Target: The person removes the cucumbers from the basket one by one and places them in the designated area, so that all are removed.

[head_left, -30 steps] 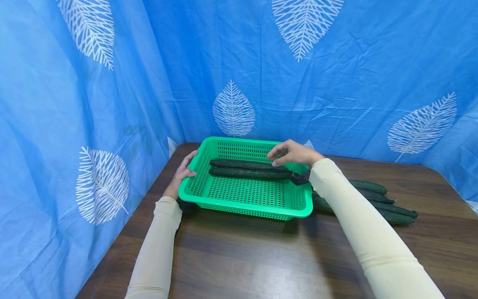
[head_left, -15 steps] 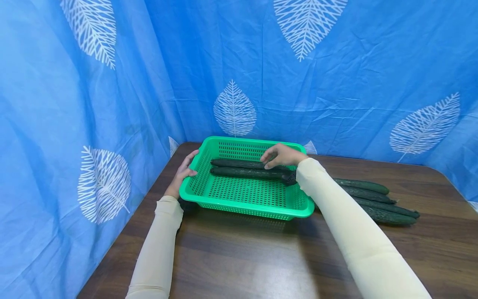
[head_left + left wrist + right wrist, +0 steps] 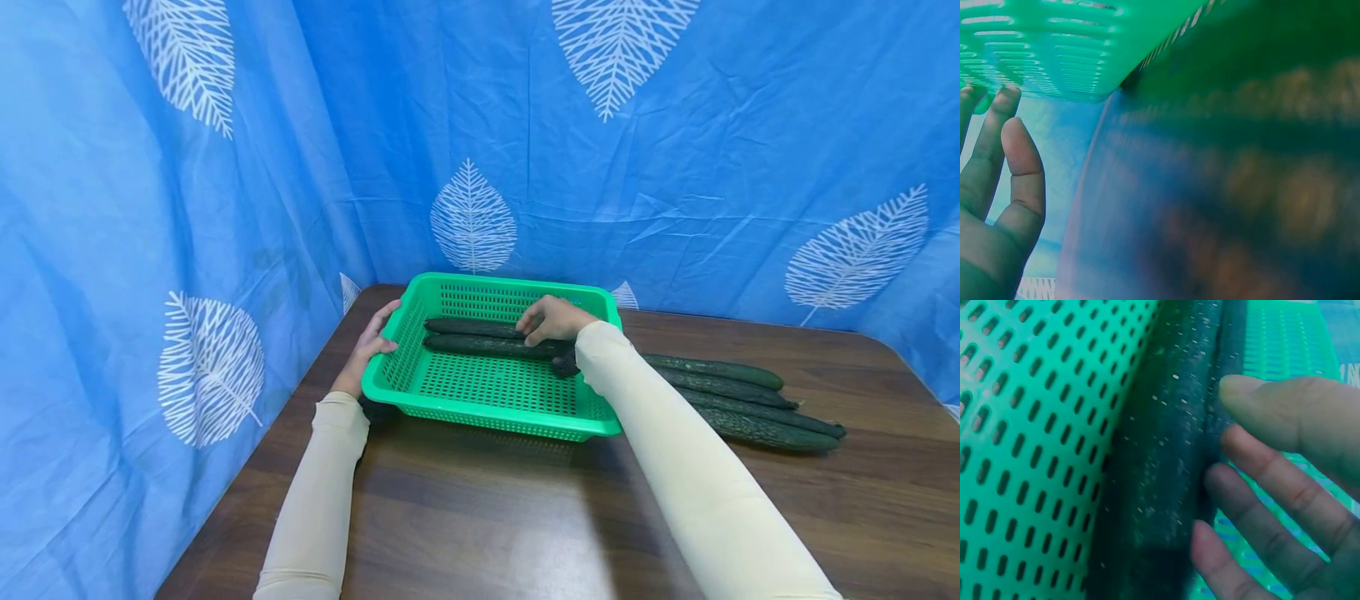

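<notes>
A green plastic basket (image 3: 491, 423) with slotted walls stands on the table. Two long dark cucumbers (image 3: 487, 344) lie side by side in it, toward its back; their right ends are behind my right hand. My left hand (image 3: 365, 350) holds the basket's left end, thumb and a finger at the rim, other fingers against the outer wall in the left wrist view. My right hand (image 3: 553, 320) is inside the basket over the cucumbers. In the right wrist view its loosely bent fingers (image 3: 1266, 531) and thumb sit right at a cucumber's side without curling round it.
Several more cucumbers (image 3: 750, 408) lie side by side on the brown wooden table (image 3: 480, 517), right of the basket and partly behind my right sleeve. A blue curtain (image 3: 675, 183) with white leaf prints hangs behind and to the left.
My right hand has moved left and lower, from above the basket's right end to the cucumbers inside. My left hand, the basket and its cucumbers have stayed put.
</notes>
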{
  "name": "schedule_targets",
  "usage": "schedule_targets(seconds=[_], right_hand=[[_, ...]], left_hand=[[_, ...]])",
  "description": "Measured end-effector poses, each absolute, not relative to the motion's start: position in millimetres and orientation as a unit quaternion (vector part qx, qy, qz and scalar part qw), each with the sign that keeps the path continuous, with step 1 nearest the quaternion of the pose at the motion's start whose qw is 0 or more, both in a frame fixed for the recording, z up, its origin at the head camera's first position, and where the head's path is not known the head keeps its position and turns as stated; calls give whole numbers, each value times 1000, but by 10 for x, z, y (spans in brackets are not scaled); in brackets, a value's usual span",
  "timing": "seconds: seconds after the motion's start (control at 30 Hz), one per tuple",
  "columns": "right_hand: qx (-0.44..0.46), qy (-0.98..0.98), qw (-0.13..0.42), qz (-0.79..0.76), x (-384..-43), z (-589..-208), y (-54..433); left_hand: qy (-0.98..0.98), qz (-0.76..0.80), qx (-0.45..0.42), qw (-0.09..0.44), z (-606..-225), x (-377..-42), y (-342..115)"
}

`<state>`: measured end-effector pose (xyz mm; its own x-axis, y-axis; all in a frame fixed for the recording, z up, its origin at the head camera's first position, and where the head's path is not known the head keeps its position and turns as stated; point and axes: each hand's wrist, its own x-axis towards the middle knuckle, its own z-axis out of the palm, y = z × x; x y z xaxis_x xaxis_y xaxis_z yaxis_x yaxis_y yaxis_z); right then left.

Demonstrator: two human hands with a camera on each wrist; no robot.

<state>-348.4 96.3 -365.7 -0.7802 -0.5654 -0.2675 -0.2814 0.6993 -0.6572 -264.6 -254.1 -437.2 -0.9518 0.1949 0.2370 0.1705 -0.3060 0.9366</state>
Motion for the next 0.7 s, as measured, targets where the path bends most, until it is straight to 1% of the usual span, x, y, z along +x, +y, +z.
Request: schedule_targets(seconds=[0.2, 0.33, 0.57, 0.7], right_hand=[[-238, 909, 218, -262, -3481, -3711, 862], [-242, 915, 223, -233, -3475, -3747, 814], [-256, 913, 240, -207, -3489, -3826, 779], [-267, 913, 238, -196, -3487, -3859, 751]], left_hand=[[595, 790, 148, 15, -4359, -2635, -2546], [602, 786, 140, 23, -4347, -2618, -2539], [609, 778, 150, 18, -4365, -2622, -2531], [610, 778, 152, 18, -4372, -2632, -2539]])
